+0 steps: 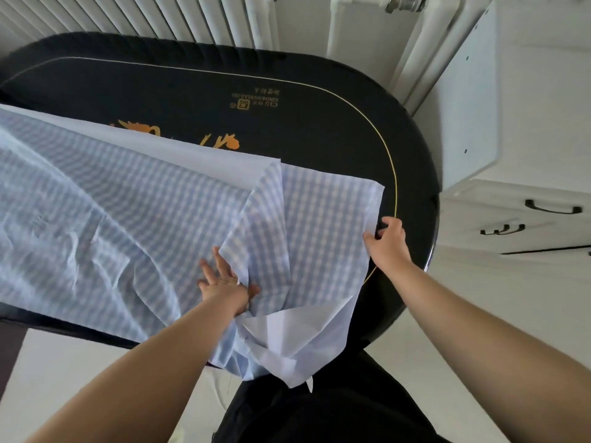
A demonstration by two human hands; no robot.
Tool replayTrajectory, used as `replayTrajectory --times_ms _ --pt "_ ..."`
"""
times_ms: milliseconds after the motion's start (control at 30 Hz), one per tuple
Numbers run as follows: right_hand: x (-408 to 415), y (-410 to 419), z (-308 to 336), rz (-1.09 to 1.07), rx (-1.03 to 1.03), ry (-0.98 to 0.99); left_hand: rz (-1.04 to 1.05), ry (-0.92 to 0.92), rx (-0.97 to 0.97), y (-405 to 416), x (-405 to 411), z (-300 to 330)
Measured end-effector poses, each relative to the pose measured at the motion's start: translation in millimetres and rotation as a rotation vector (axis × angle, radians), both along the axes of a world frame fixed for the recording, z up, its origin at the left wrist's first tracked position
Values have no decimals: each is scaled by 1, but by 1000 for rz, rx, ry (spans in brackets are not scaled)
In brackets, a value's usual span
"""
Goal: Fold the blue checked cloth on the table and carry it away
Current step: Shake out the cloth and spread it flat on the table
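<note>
The blue checked cloth [112, 212] lies spread over the near half of a black oval table [287, 123], its pale plain underside showing along the far edge and at a corner that hangs off the front. My left hand [224, 282] rests flat on the cloth near the front edge, fingers straight and spread, with a fold of fabric lapping over its right side. My right hand [388, 239] pinches the cloth's right edge at the table's right rim, fingers curled round the fabric.
A white radiator [160, 17] runs behind the table. A white cabinet [518, 123] with black drawer handles stands close on the right. The table's far half shows gold lettering and an orange design. Pale floor lies in front, below my dark clothing.
</note>
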State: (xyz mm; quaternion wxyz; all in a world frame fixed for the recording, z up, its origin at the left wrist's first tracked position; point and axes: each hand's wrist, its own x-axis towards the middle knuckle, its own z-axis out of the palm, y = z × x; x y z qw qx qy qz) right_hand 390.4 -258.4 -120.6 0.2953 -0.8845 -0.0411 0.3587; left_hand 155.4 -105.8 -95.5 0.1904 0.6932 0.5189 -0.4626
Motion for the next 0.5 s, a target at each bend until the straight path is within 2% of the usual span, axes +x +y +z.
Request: replayTrajectory --times_ms 200,267,333,433,500 --pt "-116 -53 -17 -64 44 160 -88 -11 80 -1 -5 -16" --pt "-147 -63 -19 -32 1 102 -118 -39 82 0 -8 -20" --pt "-171 -71 -15 -37 47 6 -142 -97 57 7 -17 -22" --pt "-203 -84 -8 -109 100 -79 -109 -362 -8 27 -43 -16" --pt "-226 -90 0 3 41 -156 -62 -639 69 35 -72 -10"
